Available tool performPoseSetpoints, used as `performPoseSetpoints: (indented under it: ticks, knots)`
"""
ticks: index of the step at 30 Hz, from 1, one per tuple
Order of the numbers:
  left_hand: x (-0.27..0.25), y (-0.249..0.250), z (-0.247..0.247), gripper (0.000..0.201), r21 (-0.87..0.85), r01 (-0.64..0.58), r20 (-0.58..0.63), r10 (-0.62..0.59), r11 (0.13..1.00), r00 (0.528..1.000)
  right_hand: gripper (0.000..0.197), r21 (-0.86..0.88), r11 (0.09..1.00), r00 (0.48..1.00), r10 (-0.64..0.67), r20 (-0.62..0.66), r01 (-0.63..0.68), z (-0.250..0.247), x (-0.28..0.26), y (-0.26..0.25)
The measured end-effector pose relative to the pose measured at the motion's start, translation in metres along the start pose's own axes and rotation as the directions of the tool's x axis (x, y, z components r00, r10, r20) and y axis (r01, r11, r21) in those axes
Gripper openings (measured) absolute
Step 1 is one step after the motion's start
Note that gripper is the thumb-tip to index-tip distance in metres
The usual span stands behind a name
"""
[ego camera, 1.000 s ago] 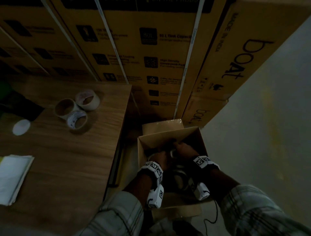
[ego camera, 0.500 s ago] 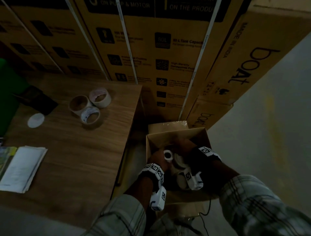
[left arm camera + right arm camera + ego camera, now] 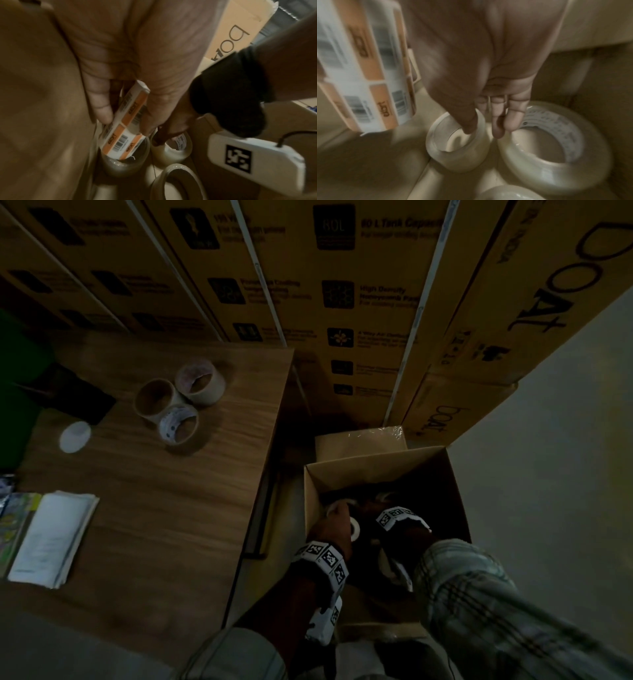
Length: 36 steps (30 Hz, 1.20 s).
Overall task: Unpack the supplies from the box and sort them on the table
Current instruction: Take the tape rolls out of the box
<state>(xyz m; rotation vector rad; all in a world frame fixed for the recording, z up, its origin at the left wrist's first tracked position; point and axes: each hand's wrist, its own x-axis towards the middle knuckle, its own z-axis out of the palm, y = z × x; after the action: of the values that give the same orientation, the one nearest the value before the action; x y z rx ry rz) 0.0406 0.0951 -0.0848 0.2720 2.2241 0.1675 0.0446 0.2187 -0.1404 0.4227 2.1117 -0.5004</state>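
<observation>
Orange-and-white label roll [image 3: 125, 128] pinched thinly by left hand [image 3: 128, 60], low inside box [image 3: 370, 470]; likely to slip if lifted fast. Further right, right hand [image 3: 479, 65] hooking small tape roll [image 3: 453, 159], thumb in core, fingers outside; risk of dragging neighbouring large roll [image 3: 547, 173].

Left hand [image 3: 330, 530] has lifted a label roll [image 3: 125, 121]; right hand [image 3: 488, 60] pinches a tape roll [image 3: 453, 152].
</observation>
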Motion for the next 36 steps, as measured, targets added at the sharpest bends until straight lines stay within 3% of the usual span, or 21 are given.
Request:
performPoseSetpoints:
  ticks: [4, 7, 9, 13, 16, 26, 32, 36]
  knots:
    - [-0.002, -0.001, -0.001, 0.067, -0.018, -0.018, 0.003, 0.019, 1.000, 1.000, 0.055, 0.116, 0.992, 0.993, -0.058, 0.100, 0.046, -0.005, 0.004, -0.005]
    - [-0.005, 0.000, -0.004, 0.060, -0.042, -0.022, -0.011, 0.021, 0.999, 1.000, 0.056, 0.102, 0.991, 0.991, -0.101, 0.089, 0.092, -0.007, 0.003, -0.004]
    - [-0.007, 0.003, -0.010, 0.050, -0.057, -0.027, -0.012, 0.026, 0.998, 1.000, 0.051, 0.213, 0.971, 0.989, -0.125, 0.084, 0.105, -0.008, 0.005, -0.007]
    - [-0.011, 0.002, -0.015, 0.057, -0.004, -0.041, -0.036, 0.041, 0.999, 0.998, 0.045, 0.301, 0.950, 0.988, -0.116, 0.103, 0.080, -0.003, 0.001, -0.010]
    - [-0.015, 0.001, -0.017, 0.046, -0.054, -0.032, -0.047, 0.030, 0.998, 0.998, 0.047, 0.233, 0.968, 0.991, -0.110, 0.082, 0.088, 0.005, -0.001, -0.013]
    - [-0.014, -0.004, -0.015, 0.055, 0.007, -0.047, -0.051, 0.047, 0.999, 0.998, 0.051, 0.171, 0.984, 0.994, -0.074, 0.078, 0.060, 0.028, 0.006, -0.008]
    - [-0.024, -0.006, -0.022, 0.053, -0.053, -0.122, -0.098, 0.117, 0.991, 0.988, 0.057, 0.127, 0.986, 0.992, -0.095, -0.087, 0.106, 0.004, -0.026, -0.012]
    - [-0.038, -0.010, -0.032, 0.050, -0.066, -0.168, -0.152, 0.157, 0.984, 0.976, 0.046, 0.074, 0.997, 0.994, -0.019, -0.112, 0.027, -0.019, -0.053, -0.012]
